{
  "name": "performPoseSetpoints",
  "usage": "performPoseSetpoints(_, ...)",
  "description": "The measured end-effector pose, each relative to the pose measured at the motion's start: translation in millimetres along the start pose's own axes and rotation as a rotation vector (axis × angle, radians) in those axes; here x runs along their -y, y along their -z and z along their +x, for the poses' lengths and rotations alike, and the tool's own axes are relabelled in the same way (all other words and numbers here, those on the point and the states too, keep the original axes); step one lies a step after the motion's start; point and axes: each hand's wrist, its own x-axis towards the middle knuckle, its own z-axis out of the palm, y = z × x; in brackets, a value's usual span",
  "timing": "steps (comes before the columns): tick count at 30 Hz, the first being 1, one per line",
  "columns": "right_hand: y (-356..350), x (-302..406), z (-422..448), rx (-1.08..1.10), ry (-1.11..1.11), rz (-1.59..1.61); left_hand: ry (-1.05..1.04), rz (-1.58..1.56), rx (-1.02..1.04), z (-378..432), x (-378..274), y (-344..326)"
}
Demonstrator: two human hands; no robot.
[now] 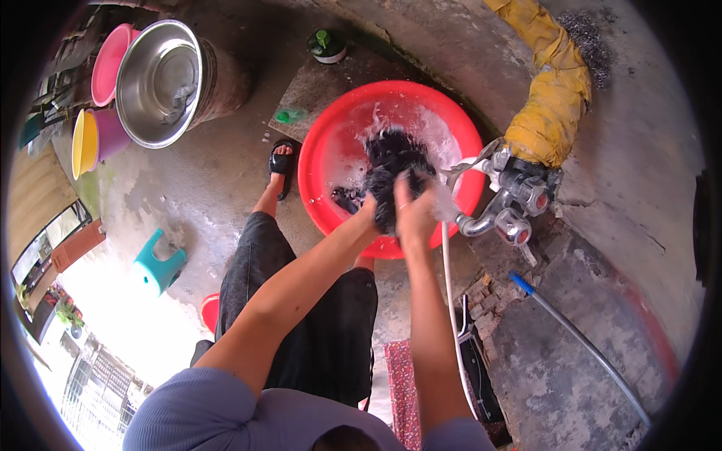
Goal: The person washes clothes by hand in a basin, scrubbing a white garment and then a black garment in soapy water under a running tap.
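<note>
Both of my hands grip a wet, dark garment (397, 152) over a red plastic basin (320, 222) of sudsy water. My left hand (369, 211) has its fingers hidden behind the bunched cloth. Blurred by motion, my right hand (416, 203) closes on the cloth's near right side, thumb uppermost. Part of the dark fabric (348, 198) lies in the water at the basin's left. Water runs from a metal faucet (471, 224) just right of my right hand, splashing beside my wrist.
A yellow-wrapped pipe (544, 121) leads to the taps. A white hose (449, 293) hangs over the basin's right side. A steel tub (131, 96), teal stool (161, 262), green-capped bottle (327, 48) and grey hose (586, 344) stand or lie around. My sandalled foot (280, 163) is left of the basin.
</note>
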Motion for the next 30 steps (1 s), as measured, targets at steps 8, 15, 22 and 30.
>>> performPoseSetpoints(8, 37.9, -130.8, -2.7, 0.490, 0.127, -0.046, -0.297, 1.652, -0.055, -39.6, -36.8, 9.2)
performPoseSetpoints(15, 20.2, -110.1, 2.1, 0.376, -0.553, 0.812, -0.438, 2.473, 0.892, -73.6, -36.6, 1.8)
performPoseSetpoints(22, 29.3, -8.5, -34.3, 0.365, -0.026, 0.596, 0.202, 0.859, -0.298, -56.9, -72.9, -50.8)
performPoseSetpoints(30, 62.1, 1.8, -29.4, 0.355, -0.314, 0.636, -0.138, 1.905, 0.095, -35.2, -53.9, -65.6)
